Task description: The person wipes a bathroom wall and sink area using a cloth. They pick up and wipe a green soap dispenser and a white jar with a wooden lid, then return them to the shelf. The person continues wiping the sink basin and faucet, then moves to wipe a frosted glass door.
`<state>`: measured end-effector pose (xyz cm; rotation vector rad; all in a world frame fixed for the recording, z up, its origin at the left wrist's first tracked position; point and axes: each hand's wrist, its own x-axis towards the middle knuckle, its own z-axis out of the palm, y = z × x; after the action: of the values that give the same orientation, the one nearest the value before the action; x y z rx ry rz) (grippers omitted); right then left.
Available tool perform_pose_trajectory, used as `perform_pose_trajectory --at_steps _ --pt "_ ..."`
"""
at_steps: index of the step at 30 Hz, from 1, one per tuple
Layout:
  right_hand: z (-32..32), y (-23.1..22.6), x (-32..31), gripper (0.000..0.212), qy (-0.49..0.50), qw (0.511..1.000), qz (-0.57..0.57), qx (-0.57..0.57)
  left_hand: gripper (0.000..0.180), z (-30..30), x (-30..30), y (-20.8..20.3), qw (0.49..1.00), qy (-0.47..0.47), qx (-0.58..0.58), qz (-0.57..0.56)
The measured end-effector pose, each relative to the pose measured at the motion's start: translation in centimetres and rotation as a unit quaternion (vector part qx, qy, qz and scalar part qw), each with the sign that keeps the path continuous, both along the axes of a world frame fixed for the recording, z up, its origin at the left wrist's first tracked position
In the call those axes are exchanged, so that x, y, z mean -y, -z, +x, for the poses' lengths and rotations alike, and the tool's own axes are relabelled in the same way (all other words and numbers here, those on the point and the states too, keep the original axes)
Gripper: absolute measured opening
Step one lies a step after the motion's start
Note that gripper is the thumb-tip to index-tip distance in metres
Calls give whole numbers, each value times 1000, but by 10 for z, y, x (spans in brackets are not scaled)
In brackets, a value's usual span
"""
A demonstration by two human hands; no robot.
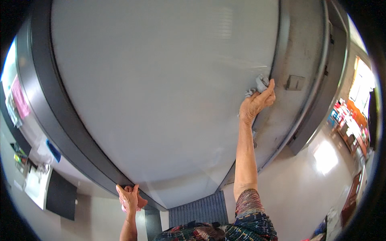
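Note:
A large frosted glass panel (pixel 169 88) in a dark grey frame (pixel 80 132) fills the middle of the head view. My right hand (pixel 256 103) is closed round a crumpled grey cloth (pixel 262 82), pressed to the glass beside its right frame edge. Lower down, my left hand (pixel 128 197) is closed round a bunched pink cloth (pixel 141 202) at the lower left part of the frame. Its fingertips touch the frame's edge, and part of the pink cloth is hidden behind the hand.
A small metal plate (pixel 295 82) sits on the stained grey surface right of the glass. At the left stand a white sink (pixel 39 184) with a dark cabinet (pixel 61 196) and a hanging pink towel (pixel 19 96). A dark ribbed mat (pixel 198 209) lies below.

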<state>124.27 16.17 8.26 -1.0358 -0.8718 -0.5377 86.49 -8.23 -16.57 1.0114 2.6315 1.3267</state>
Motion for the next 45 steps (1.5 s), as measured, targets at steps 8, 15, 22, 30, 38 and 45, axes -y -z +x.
perform_pose_trajectory --at_steps 8,15,22,30,38,45 --pt "-65 -20 30 63 -84 983 62 152 68 -6 -2 10 999 -25 44 -15" --pt "-162 10 62 52 -157 918 127 343 64 -4 0 4 998 -10 58 -6" --pt "-194 65 87 51 -181 854 147 464 67 -8 -2 14 1000 -20 23 4" --pt "-182 40 71 53 -199 803 125 548 71 -13 1 11 999 20 35 3" --pt "-245 -47 75 41 -127 908 209 341 79 -19 14 26 995 49 58 59" --pt "-304 37 110 47 -137 844 183 485 82 -18 11 33 995 59 59 46"
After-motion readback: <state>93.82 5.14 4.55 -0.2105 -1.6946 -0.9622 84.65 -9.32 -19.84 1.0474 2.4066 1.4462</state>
